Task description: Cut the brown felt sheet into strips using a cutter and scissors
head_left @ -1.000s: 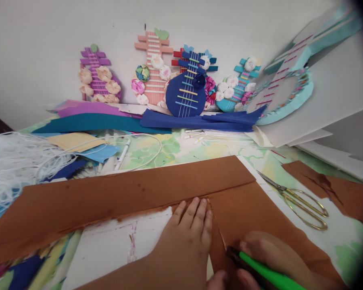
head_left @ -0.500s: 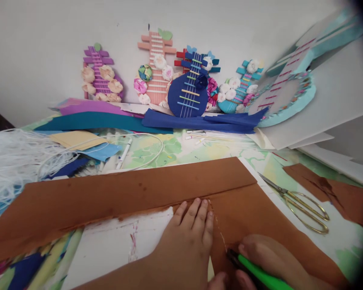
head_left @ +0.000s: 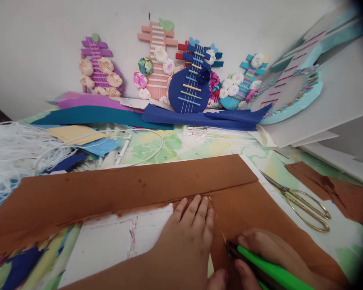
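My left hand (head_left: 187, 237) lies flat, fingers together and stretched out, pressing on a white board (head_left: 115, 245) and the edge of a brown paper sheet (head_left: 133, 189). My right hand (head_left: 272, 257) is closed round a green-handled cutter (head_left: 260, 268), its dark tip resting on the brown paper just right of my left fingers. A thin cut line runs up the paper from the tip toward my left fingertips. The brown sheet covers the board's upper and right parts.
Gold-handled scissors (head_left: 302, 201) lie to the right, with brown paper scraps (head_left: 332, 189) beyond. White string (head_left: 15, 153) is heaped at left. Coloured paper sheets (head_left: 103, 117), a pen (head_left: 122, 150) and paper guitar models (head_left: 187, 80) line the wall. White boards (head_left: 335, 92) lean at right.
The view has shifted slightly. My right hand with the cutter has slid a little down and toward me along the cut line. My left hand has stayed pressed in place.
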Motion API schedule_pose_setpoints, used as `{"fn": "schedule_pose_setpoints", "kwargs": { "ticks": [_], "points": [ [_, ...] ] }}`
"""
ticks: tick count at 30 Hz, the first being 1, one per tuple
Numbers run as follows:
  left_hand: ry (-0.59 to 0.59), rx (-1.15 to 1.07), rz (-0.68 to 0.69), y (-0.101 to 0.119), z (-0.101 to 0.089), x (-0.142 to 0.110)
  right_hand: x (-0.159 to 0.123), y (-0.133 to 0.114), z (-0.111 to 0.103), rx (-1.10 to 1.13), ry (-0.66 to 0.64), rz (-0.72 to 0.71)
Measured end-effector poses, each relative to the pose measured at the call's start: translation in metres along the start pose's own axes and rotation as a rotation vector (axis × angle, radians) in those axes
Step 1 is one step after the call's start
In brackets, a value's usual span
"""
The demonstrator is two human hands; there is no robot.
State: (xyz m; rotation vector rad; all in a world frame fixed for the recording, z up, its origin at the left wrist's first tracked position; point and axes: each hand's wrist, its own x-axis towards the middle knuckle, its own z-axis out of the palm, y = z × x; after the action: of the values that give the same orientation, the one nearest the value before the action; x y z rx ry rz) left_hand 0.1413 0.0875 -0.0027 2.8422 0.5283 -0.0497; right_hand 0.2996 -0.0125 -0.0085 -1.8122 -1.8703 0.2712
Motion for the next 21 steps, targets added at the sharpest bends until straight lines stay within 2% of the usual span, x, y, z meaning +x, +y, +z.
{"fn": "schedule_pose_setpoints", "kwargs": {
  "ticks": [3, 8, 14, 21],
  "points": [
    [-0.018, -0.001, -0.004, 0.0004, -0.0016, -0.0001, 0.0035, 0.0005, -0.0030, -0.055, 0.012, -0.025],
    [0.017, 0.017, -0.003, 0.0022, -0.0014, -0.0009, 0.0093, 0.0014, -0.0099, 0.039, 0.040, 0.092],
    [0.051, 0.032, 0.004, 0.0010, 0.0026, -0.0029, 0.0076, 0.0043, -0.0080, 0.040, 0.045, 0.063],
    [0.001, -0.006, -0.004, 0.0016, -0.0019, -0.0024, 0.0073, 0.0034, -0.0011, -0.037, 0.045, 0.014]
  ]
}}
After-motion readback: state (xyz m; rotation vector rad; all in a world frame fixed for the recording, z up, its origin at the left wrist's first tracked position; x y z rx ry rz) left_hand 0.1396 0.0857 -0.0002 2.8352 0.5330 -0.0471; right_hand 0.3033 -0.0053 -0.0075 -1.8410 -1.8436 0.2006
